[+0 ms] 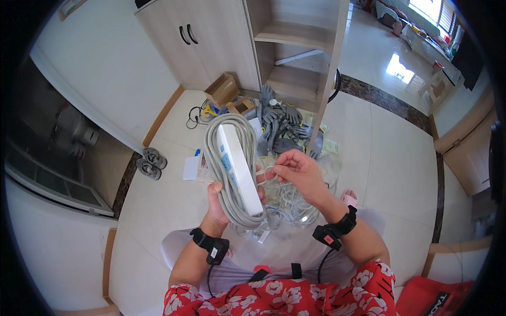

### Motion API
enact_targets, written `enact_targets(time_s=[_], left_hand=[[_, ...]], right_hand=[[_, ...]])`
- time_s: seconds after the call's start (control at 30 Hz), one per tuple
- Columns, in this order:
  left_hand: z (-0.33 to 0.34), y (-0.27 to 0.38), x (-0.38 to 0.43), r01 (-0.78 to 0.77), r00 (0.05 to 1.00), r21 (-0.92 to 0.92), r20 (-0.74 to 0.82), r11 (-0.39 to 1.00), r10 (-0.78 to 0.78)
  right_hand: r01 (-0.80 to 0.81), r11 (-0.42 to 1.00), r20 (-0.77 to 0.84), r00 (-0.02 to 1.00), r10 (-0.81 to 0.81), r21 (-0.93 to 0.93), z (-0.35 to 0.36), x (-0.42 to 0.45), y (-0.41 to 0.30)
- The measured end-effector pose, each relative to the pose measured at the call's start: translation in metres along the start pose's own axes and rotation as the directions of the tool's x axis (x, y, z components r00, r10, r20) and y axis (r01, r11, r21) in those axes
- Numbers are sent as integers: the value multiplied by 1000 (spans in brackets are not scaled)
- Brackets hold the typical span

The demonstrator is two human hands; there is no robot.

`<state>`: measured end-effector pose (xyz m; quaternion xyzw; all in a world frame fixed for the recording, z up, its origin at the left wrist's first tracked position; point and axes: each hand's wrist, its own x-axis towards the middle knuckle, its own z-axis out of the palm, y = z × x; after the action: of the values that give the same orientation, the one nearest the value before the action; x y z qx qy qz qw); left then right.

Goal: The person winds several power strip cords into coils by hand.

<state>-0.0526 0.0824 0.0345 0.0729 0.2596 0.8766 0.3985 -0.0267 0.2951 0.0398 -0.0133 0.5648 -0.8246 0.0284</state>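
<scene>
My left hand (219, 205) grips a white power strip (242, 170) with its long grey cable (214, 158) coiled around it in an oval bundle. The thumb presses the near left side of the coil, and the other fingers show past its right side. Blue socket faces line the strip's left side. Just right of the bundle, my right hand (299, 172) pinches a thin pale loop (269, 173) between thumb and fingers. That loop reaches to the fingers of my left hand. Whether it is cord or a cable end, I cannot tell. Beneath the hands lies a tangle of pale cables (296, 201).
Several grey work gloves (282, 122) lie heaped before an open wooden shelf unit (292, 75). Left of them are an open cardboard box (222, 90) and a black cable (192, 118). Slippers (151, 163) sit by the left doorway. A red bag (427, 296) is at lower right.
</scene>
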Motion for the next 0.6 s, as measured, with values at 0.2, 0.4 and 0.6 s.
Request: enact_targets(time_s=[0.2,0.4,0.6], left_hand=[[-2,-2,1,40,997,-50,66,998,-36],[-6,15,8,-42,977,-410,172,911,123],[9,31,8,-203,976,-612,-63,764,209]], right_hand=[[-98,992,52,994,94,81,-13,-1,2],[-75,967,61,996,62,242,-5,-4,7],[17,905,90,994,-61,425,-8,-5,9]])
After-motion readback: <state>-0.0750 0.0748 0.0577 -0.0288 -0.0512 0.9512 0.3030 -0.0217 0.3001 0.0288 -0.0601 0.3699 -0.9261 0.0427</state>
